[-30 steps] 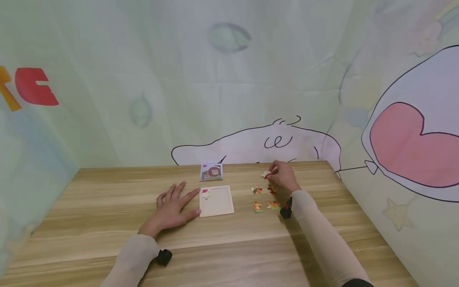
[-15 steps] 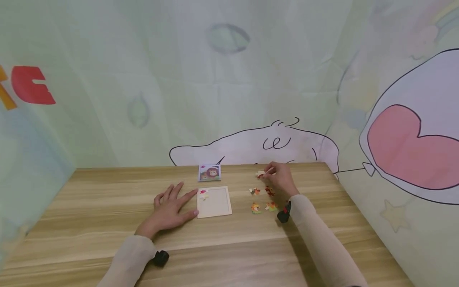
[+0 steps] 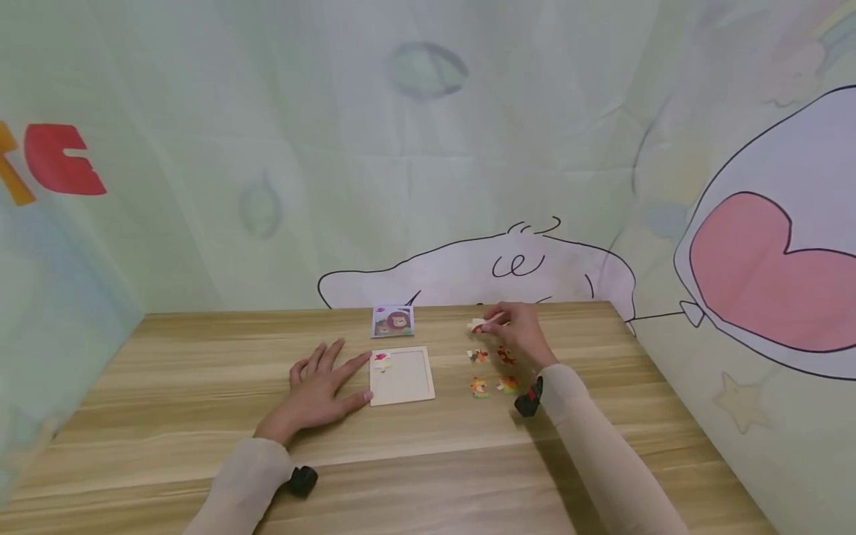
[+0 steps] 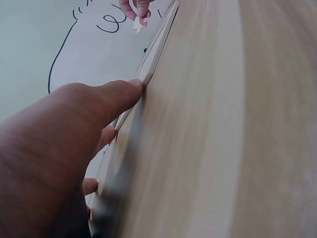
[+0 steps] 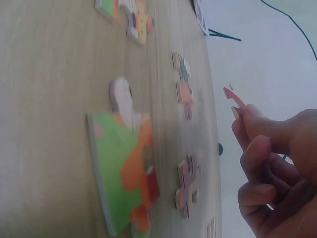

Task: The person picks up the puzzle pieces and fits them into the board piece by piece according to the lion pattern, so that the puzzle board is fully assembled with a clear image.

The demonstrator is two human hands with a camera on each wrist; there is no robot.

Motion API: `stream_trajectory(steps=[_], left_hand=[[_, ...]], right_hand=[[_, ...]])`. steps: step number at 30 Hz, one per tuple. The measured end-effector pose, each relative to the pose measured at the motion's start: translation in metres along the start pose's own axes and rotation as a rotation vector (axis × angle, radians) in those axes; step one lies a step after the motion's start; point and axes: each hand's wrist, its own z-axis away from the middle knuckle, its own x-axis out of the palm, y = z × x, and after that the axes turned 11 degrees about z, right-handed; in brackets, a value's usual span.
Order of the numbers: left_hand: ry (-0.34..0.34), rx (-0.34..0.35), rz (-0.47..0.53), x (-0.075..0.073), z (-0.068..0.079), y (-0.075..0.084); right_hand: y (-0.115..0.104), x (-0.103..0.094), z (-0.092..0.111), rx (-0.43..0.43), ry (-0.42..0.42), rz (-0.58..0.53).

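Observation:
My right hand [image 3: 521,336] pinches a small jigsaw piece [image 3: 475,325] between thumb and fingertips, held up above the table at the back right. The left wrist view shows this jigsaw piece [image 4: 139,24] pale and knobbed; in the right wrist view the piece [image 5: 235,97] has a red edge. With fingers spread, my left hand [image 3: 316,391] rests on the table, thumb and forefinger tips at the left edge of a square wooden puzzle tray [image 3: 409,379]. One pink-and-white piece [image 3: 382,361] lies in the tray's upper left corner.
Several loose pieces lie right of the tray, among them a green-and-orange one [image 5: 116,163] and a brown one [image 5: 187,187]. Behind the tray is a lion picture card [image 3: 393,322]. A printed cloth wall [image 3: 428,193] borders the wooden table [image 3: 414,483] at the back.
My right hand has shifted a little to the left with the jigsaw piece, which is now more turned out from the fingertips. The left hand stays at the tray's edge.

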Motion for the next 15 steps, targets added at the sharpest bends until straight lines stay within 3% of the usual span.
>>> stream_trajectory(steps=[10,15], left_hand=[[0.004,0.014,0.002,0.007,-0.006,-0.014],[0.001,0.013,0.002,0.007,-0.006,-0.014]], right_hand=[[-0.008,0.007,0.005,0.012,-0.021,-0.013],[-0.015,0.011,0.008,0.063,-0.044,-0.043]])
